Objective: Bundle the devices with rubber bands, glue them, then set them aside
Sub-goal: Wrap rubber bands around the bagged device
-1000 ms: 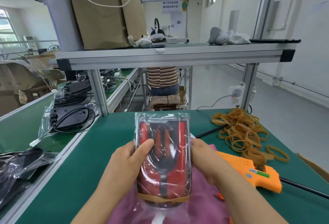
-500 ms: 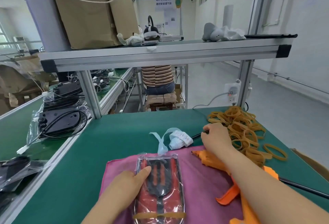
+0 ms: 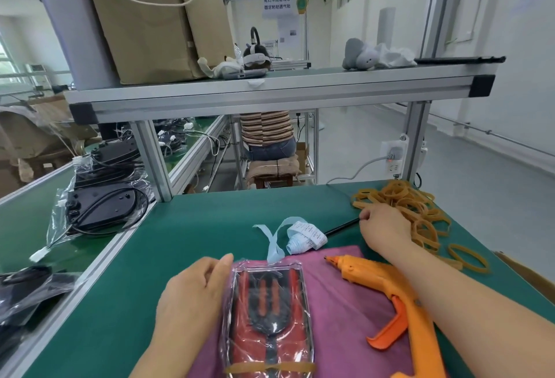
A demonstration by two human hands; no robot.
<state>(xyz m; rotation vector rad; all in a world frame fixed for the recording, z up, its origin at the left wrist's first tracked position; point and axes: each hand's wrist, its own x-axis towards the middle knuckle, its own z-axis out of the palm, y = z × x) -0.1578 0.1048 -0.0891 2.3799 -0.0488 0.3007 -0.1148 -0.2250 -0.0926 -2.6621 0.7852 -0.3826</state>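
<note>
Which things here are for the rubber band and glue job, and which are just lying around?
For the job: bagged device, rubber bands, glue gun, pink cloth under the device.
Just lying about: paper bag, grey toy, strip of labels, black parts on the next bench.

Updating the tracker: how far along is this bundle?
Done: one rubber band circles the near end of the bagged device. In hand: the left hand steadies the device on the pink cloth while the right hand is at the band pile, grip unclear. Left: probably another band, gluing (glue gun lies unheld), setting aside.
</note>
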